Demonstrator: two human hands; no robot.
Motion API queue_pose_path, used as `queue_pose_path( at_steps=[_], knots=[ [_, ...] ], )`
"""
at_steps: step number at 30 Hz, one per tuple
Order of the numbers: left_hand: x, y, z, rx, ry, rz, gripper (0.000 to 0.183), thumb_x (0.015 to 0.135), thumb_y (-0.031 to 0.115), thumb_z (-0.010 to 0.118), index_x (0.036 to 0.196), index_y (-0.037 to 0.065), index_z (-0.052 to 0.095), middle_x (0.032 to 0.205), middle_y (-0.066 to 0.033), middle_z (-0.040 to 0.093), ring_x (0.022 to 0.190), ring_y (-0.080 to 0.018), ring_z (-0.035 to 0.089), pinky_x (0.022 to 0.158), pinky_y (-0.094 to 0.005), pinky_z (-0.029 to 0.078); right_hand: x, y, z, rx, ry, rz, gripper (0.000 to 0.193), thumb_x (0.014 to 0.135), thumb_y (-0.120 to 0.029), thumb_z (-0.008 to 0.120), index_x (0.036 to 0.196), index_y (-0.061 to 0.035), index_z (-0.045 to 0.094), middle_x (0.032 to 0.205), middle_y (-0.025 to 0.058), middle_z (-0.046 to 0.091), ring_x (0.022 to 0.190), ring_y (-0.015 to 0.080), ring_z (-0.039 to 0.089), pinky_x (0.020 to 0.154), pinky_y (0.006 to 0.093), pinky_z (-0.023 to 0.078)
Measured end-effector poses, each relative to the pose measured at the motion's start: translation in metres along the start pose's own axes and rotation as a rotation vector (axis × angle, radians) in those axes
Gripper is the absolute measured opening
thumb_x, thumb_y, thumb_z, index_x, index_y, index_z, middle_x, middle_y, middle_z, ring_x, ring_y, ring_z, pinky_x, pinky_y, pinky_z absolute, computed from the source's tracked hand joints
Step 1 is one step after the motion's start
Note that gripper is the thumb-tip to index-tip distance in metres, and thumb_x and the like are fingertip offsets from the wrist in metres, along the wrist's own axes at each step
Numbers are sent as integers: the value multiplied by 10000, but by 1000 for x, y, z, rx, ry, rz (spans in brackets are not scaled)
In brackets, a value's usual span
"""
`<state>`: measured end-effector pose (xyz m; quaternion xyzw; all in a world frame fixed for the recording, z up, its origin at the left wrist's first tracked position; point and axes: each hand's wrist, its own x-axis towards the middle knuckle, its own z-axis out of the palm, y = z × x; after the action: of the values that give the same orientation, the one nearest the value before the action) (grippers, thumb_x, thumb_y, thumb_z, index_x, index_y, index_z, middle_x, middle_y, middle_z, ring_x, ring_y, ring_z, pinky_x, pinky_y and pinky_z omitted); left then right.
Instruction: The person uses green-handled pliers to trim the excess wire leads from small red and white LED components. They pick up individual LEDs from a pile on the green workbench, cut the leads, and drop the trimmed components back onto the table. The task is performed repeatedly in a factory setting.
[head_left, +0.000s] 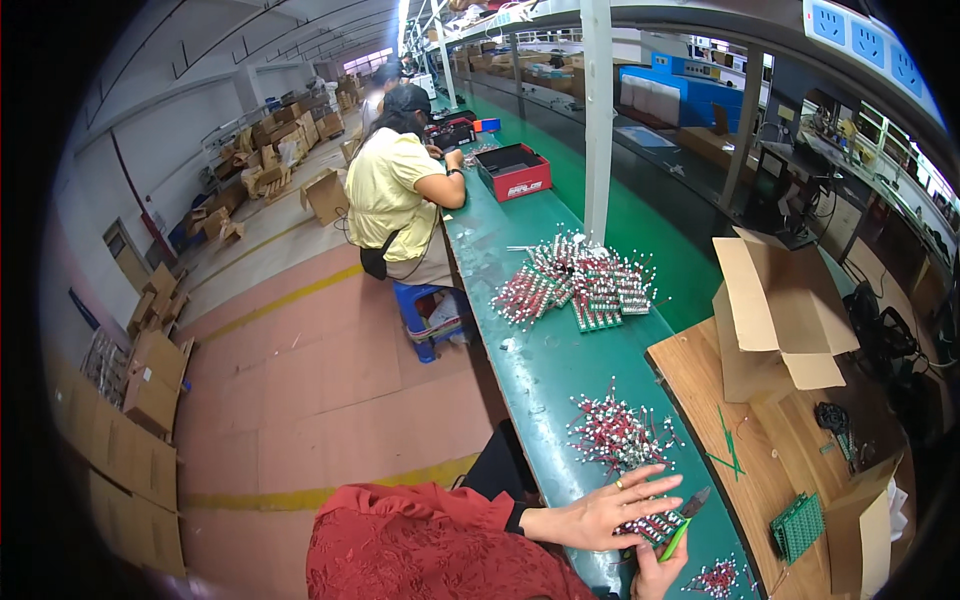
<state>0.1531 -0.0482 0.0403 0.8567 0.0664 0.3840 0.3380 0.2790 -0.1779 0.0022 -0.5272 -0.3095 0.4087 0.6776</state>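
Observation:
My left hand (600,512) lies palm down with its fingers stretched over a small panel of circuit boards (655,526) with red and white wire leads. In my right hand (658,574) are green-handled cutting pliers (684,522), their dark jaws pointing up beside my left fingertips. A loose heap of red-and-white wired parts (620,430) lies just beyond my left hand. Close by my right hand is a smaller pile of similar pieces (718,577). How the pliers' jaws meet the panel is hard to make out.
Farther along the green bench (530,370) sits a big stack of wired boards (580,280), then a red box (515,172). A seated co-worker (400,190) is beyond. On the right, a wooden board (700,370) carries an open carton (770,320) and green panels (797,527).

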Motion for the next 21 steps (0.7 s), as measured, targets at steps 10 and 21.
queue_pose_path(
  at_steps=[10, 21],
  knots=[
    [-14, -9, 15, -251, 61, -124, 205, 803, 87, 706, 992, 12, 682, 1136, -117, 642, 1175, -291, 521, 967, -395, 443, -4, 2, 4, -133, -32, -53, 580, 817, -38, 662, 1327, 62, 402, 1142, 115, 557, 993, 175, 565, 873, 289, 471],
    [-7, -3, -8, -752, 85, -287, 629, 822, 143, 662, 1383, 91, 382, 1459, -97, 352, 1325, -232, 368, 1074, -402, 302, -1, -7, 12, 179, -39, 56, 629, 842, 30, 541, 1410, 67, 273, 1168, 148, 547, 983, 204, 579, 813, 309, 499]
  ],
)
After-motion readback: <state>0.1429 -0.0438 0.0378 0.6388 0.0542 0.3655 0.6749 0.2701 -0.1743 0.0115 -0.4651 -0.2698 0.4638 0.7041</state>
